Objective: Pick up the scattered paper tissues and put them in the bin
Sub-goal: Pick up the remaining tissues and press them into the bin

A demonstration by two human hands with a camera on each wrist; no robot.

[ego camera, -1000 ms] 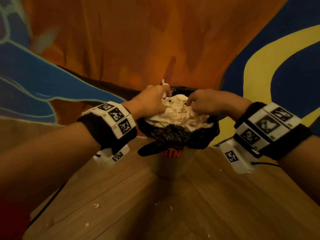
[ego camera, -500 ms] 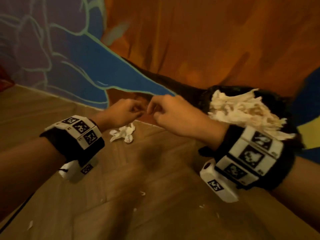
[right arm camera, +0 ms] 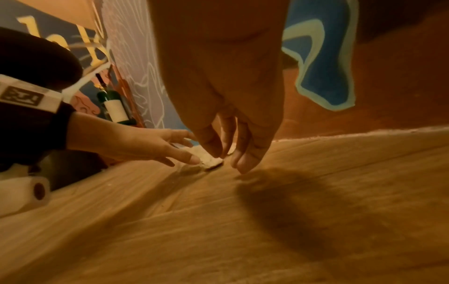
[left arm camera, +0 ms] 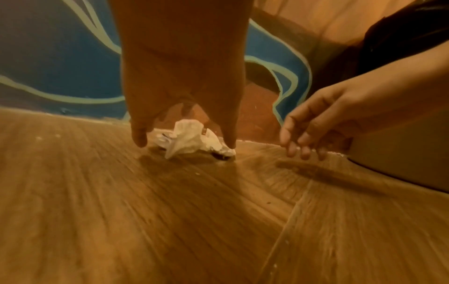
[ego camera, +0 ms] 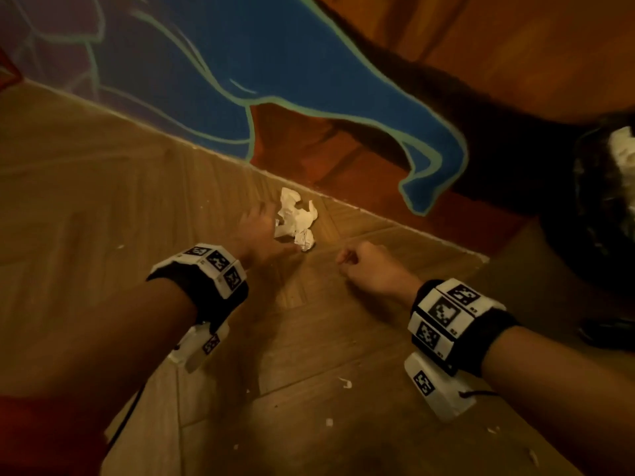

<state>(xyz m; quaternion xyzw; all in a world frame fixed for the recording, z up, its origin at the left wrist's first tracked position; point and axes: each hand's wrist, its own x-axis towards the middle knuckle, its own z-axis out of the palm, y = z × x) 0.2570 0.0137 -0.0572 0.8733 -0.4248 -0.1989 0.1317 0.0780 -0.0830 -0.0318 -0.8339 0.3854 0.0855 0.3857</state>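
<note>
A crumpled white tissue [ego camera: 296, 219] lies on the wooden floor close to the painted wall. My left hand [ego camera: 261, 231] reaches over it with spread fingers, thumb and fingers on either side of the tissue [left arm camera: 192, 141] without closing on it. My right hand [ego camera: 360, 266] hovers just above the floor to the right, fingers loosely curled and holding nothing. The bin [ego camera: 604, 201], lined with a black bag and heaped with white tissues [ego camera: 623, 149], stands at the far right edge of the head view.
Small white paper scraps [ego camera: 345, 383] dot the floor near me. A green bottle [right arm camera: 114, 103] stands by the wall on the left in the right wrist view. The painted wall [ego camera: 275, 80] runs close behind the tissue.
Both hands left the bin and swung left and down to the floor. My left hand now spreads over the tissue; the bin has slid to the right edge of view.
</note>
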